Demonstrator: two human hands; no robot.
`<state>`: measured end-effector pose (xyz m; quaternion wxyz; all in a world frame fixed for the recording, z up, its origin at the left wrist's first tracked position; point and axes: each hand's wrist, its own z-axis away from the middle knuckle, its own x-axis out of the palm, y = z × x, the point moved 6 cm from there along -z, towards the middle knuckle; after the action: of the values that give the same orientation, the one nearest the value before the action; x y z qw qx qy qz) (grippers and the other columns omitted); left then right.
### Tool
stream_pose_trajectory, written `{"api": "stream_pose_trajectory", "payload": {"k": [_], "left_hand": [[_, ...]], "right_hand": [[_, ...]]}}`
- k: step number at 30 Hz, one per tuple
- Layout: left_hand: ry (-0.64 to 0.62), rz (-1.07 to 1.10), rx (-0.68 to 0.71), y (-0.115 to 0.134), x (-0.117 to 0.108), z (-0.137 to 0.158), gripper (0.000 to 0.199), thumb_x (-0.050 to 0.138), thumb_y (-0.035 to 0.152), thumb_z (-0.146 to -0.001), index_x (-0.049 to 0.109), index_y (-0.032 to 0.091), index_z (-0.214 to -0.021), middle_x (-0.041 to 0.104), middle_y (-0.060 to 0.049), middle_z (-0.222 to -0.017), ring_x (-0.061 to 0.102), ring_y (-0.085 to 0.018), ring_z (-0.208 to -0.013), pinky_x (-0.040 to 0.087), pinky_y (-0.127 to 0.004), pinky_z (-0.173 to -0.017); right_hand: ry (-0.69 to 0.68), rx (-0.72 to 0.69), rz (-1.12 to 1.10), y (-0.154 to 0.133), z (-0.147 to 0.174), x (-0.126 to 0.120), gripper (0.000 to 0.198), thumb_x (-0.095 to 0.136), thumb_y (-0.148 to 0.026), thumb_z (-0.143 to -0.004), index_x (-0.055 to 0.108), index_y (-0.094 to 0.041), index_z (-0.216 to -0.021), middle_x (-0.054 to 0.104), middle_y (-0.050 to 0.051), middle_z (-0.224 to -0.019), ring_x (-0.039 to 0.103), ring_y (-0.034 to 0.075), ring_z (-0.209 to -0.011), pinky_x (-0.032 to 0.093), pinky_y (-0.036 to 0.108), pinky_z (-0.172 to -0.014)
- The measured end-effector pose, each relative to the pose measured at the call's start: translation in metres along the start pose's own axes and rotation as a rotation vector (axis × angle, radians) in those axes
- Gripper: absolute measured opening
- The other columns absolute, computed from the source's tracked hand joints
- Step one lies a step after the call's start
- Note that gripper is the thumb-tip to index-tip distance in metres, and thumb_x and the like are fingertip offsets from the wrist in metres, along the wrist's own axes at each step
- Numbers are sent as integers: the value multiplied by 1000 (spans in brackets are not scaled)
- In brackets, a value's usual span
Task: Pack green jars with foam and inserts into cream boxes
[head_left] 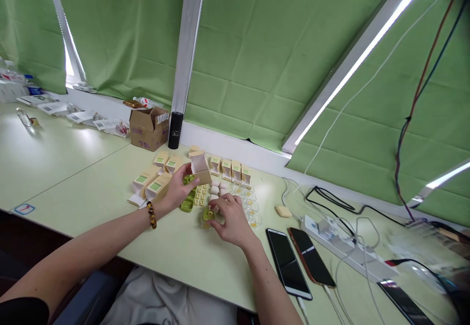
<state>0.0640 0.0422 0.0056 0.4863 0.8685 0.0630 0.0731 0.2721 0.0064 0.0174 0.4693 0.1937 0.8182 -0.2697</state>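
Observation:
My left hand (pixel 178 188) grips a small tan cardboard box (pixel 201 175), tilted, with its white inside showing. Below it, my right hand (pixel 234 221) has thumb and fingers closed around a small green case (pixel 207 214) in clear plastic, low over the table. Between the hands lie several green cases (pixel 187 204), small yellowish square pieces (pixel 200 194) and white rounded pieces (pixel 215 189). Clear plastic shells (pixel 253 207) are grouped just right of my right hand. Tan boxes with green labels (pixel 156 187) stand by my left wrist, and open tan boxes (pixel 236 171) line the back.
A brown carton (pixel 149 130) and a black tumbler (pixel 175 130) stand at the back left. On the right are two phones (pixel 289 264) (pixel 312 256), a white power strip (pixel 345 246) and tangled cables. White trays (pixel 82 116) run along the left wall.

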Motion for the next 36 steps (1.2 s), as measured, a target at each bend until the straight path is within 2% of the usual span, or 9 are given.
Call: {"api": "stream_pose_trajectory", "payload": {"k": [7, 12, 16, 19, 24, 28, 33, 36], "left_hand": [[-108, -157, -16, 20, 3, -9, 56, 84, 37, -78, 63, 15, -126, 71, -16, -127, 69, -31, -115, 56, -48, -102], [-241, -404, 22, 21, 0, -6, 50, 81, 34, -80, 67, 21, -126, 73, -11, -124, 68, -32, -116, 53, -50, -104], [-274, -526, 47, 14, -10, 0, 50, 84, 40, -78, 71, 22, -123, 70, -11, -121, 66, -33, -116, 52, -51, -104], [-345, -576, 74, 14, -8, 8, 53, 86, 44, -77, 72, 22, -122, 68, -11, -118, 63, -32, -116, 53, -48, -102], [-537, -646, 125, 24, 10, 27, 45, 87, 43, -76, 74, 24, -115, 67, -8, -115, 62, -30, -111, 50, -39, -95], [-625, -720, 222, 33, 22, 40, 38, 87, 44, -77, 75, 25, -108, 67, -6, -110, 61, -29, -108, 44, -38, -92], [-698, -816, 234, 31, 25, 46, 34, 88, 42, -76, 75, 25, -102, 65, -6, -102, 59, -28, -101, 41, -38, -90], [-707, -818, 265, 32, 24, 45, 38, 89, 43, -74, 74, 24, -103, 65, -7, -101, 59, -30, -104, 41, -40, -92]], "right_hand": [[-90, -5, 82, -6, 0, 7, 37, 88, -27, -76, 70, -24, -108, 77, 6, -102, 59, 29, -101, 37, 43, -86], [-84, 8, 31, -4, -2, 4, 33, 88, -23, -76, 72, -24, -105, 77, 6, -99, 60, 29, -100, 40, 44, -87], [21, 32, -156, 7, 0, -19, 24, 81, -28, -82, 73, -25, -105, 76, 6, -104, 63, 29, -99, 45, 44, -87], [145, -6, -408, 17, 4, -40, 26, 75, -41, -89, 74, -26, -110, 75, 7, -107, 65, 28, -96, 50, 44, -87], [471, -4, -717, 38, 14, -58, 39, 74, -52, -87, 75, -24, -114, 73, 11, -109, 65, 32, -104, 51, 46, -89], [562, 17, -750, 43, 16, -55, 37, 77, -46, -85, 76, -23, -114, 73, 11, -111, 64, 31, -102, 49, 43, -85], [566, 26, -703, 37, 14, -52, 35, 76, -44, -86, 76, -24, -114, 75, 11, -108, 65, 31, -102, 49, 44, -85], [575, 47, -679, 36, 14, -51, 36, 76, -46, -86, 76, -24, -114, 75, 11, -109, 66, 31, -103, 51, 44, -84]]}}
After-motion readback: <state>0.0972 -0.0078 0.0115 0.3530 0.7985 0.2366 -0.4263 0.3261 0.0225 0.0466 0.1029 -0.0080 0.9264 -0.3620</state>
